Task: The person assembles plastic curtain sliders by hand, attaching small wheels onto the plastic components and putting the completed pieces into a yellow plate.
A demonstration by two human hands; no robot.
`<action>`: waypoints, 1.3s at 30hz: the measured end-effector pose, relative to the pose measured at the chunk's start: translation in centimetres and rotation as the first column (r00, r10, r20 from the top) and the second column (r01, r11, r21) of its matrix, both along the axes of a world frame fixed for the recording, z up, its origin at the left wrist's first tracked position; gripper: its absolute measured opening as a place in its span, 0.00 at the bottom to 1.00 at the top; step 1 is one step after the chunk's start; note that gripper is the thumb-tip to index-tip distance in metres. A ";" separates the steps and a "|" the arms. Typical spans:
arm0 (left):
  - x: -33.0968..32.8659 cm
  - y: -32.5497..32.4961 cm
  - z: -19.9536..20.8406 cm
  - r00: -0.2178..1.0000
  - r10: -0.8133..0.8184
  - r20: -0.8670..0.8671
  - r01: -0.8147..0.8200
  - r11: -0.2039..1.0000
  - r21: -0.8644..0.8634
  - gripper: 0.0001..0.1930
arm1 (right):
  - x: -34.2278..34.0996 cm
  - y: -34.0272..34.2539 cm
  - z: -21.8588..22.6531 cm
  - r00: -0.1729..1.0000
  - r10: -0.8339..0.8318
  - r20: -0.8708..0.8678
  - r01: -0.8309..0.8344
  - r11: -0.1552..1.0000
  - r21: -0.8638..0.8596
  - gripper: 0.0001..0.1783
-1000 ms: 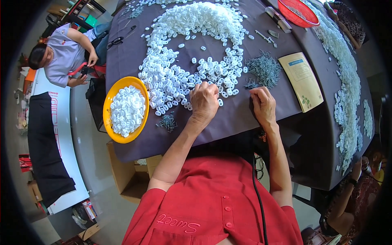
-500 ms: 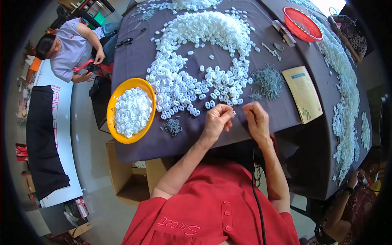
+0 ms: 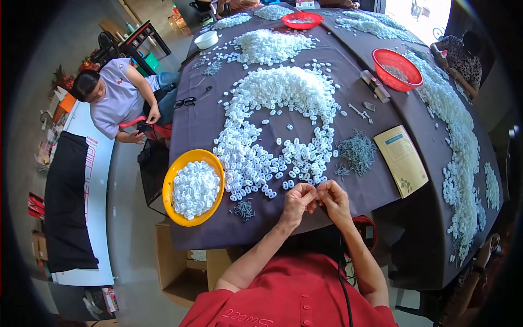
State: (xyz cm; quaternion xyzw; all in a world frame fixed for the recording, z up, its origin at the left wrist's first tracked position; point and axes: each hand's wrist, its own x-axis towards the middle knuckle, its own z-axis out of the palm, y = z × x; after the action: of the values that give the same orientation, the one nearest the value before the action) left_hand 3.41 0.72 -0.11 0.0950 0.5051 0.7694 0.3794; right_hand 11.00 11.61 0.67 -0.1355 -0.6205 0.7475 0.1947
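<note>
My left hand (image 3: 298,204) and my right hand (image 3: 333,201) meet at the table's near edge, fingertips pinched together. The left pinches a small white oval plastic piece, mostly covered by the fingers. Whatever the right pinches is too small and hidden to make out. Just beyond them spreads a large heap of white oval two-holed plastic pieces (image 3: 283,87), with loose ones close to my fingers. A pile of small grey parts (image 3: 357,152) lies to the right, and a smaller grey pile (image 3: 243,210) to the left. Left of that stands a yellow bowl (image 3: 168,191) full of white pieces.
A tan packet (image 3: 401,163) lies at right. Farther off are a red basket (image 3: 406,83), a red bowl (image 3: 297,25), a white bowl (image 3: 206,40) and black glasses (image 3: 185,102). A cardboard box (image 3: 163,256) sits below the table. People sit around, one at left (image 3: 117,92).
My hands, apart before, have come together at the fingertips. The view has tilted up, so the table appears lower and more of its far end shows.
</note>
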 end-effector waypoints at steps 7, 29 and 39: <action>0.1 -0.4 0.3 0.998 -0.043 -0.041 0.043 0.999 -0.010 0.06 | 0.1 -0.1 0.3 1.000 0.007 0.012 -0.008 0.999 0.050 0.01; 0.3 -1.1 0.0 0.996 0.062 -0.070 -0.069 0.992 -0.104 0.04 | 0.9 0.3 -0.6 0.999 -0.010 0.039 0.009 1.000 0.017 0.08; 0.2 -1.2 -0.1 0.990 0.018 -0.141 -0.041 0.986 -0.162 0.04 | 0.8 0.3 -0.5 1.000 0.021 0.014 -0.022 1.000 0.020 0.08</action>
State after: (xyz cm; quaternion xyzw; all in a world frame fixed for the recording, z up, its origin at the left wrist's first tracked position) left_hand 3.61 -0.47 -0.18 0.1095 0.5936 0.7220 0.3383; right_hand 11.75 11.89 0.15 -0.1319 -0.6307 0.7423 0.1837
